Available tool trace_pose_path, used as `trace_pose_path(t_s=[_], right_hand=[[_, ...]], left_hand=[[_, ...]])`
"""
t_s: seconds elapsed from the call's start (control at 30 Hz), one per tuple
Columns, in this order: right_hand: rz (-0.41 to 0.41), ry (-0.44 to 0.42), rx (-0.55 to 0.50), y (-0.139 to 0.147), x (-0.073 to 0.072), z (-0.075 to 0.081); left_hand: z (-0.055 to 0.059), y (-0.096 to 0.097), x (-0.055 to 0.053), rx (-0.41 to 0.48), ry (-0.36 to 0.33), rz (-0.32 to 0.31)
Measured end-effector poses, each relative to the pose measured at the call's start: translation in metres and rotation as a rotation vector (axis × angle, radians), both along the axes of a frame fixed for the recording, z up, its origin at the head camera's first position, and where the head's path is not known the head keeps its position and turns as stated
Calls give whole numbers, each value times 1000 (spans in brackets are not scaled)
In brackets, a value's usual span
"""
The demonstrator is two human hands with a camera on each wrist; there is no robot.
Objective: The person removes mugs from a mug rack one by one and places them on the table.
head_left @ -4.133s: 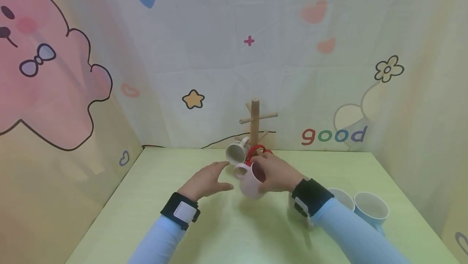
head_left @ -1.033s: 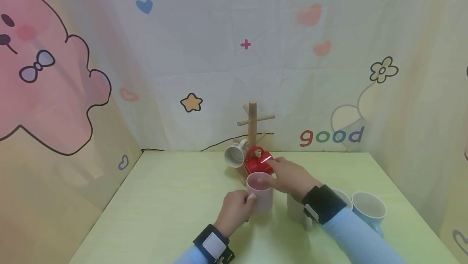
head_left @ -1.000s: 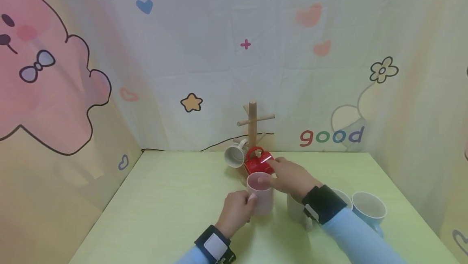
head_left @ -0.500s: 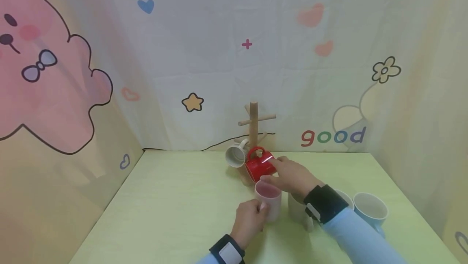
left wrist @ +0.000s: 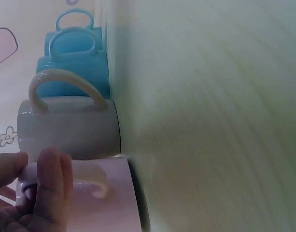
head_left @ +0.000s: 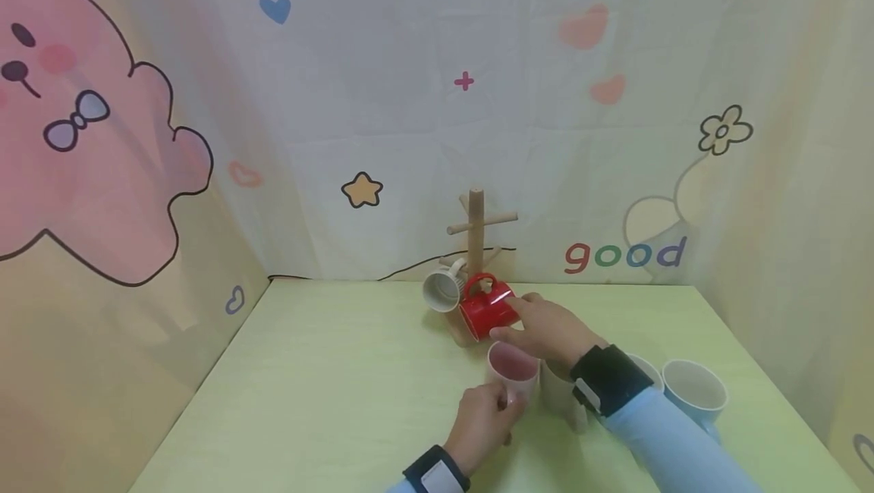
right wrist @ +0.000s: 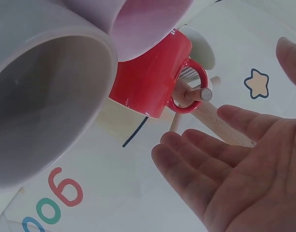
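My left hand (head_left: 479, 423) holds the handle of a pink mug (head_left: 514, 364), which stands upright at the table's middle, close beside a grey-white mug (left wrist: 68, 128). Whether its base fully rests on the table is unclear. My right hand (head_left: 558, 330) hovers above and behind it, fingers extended and apart, holding nothing; its palm shows in the right wrist view. Just left of those fingers, a red mug (head_left: 488, 312) hangs tilted by its handle from a peg of the wooden mug tree (head_left: 476, 231). A white ribbed mug (head_left: 442, 290) hangs on the tree's left side.
Right of the grey-white mug are two light blue mugs, one (head_left: 695, 390) at the right and another (head_left: 647, 372) partly behind my right wrist. Upper pegs (head_left: 501, 218) of the tree stick out bare. A printed cloth (head_left: 410, 98) hangs behind the table (head_left: 328, 387).
The pink mug, earlier in my right hand before the tree, is now held by my left hand and has moved right and nearer. My right hand has let go of it.
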State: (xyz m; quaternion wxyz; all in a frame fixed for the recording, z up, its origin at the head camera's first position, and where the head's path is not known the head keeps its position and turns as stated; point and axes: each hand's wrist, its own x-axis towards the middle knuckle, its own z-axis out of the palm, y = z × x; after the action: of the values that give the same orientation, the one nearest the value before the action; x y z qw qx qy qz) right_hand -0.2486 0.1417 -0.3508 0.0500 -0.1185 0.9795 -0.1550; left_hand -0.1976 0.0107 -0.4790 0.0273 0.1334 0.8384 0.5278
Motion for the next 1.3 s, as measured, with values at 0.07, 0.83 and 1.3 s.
trace_pose_path(t_s=[0.07,0.83,1.3], right_hand=[[0,2,0,0,0,0],[-18,-48,-25,9,-6,-6],[-19,-57,-3,20,-21,-2]], left_hand=[[-1,1,1,-2,15,-10],[7,-20,-6,-283,20,-86],[34,-64,-37,-532,108,27]])
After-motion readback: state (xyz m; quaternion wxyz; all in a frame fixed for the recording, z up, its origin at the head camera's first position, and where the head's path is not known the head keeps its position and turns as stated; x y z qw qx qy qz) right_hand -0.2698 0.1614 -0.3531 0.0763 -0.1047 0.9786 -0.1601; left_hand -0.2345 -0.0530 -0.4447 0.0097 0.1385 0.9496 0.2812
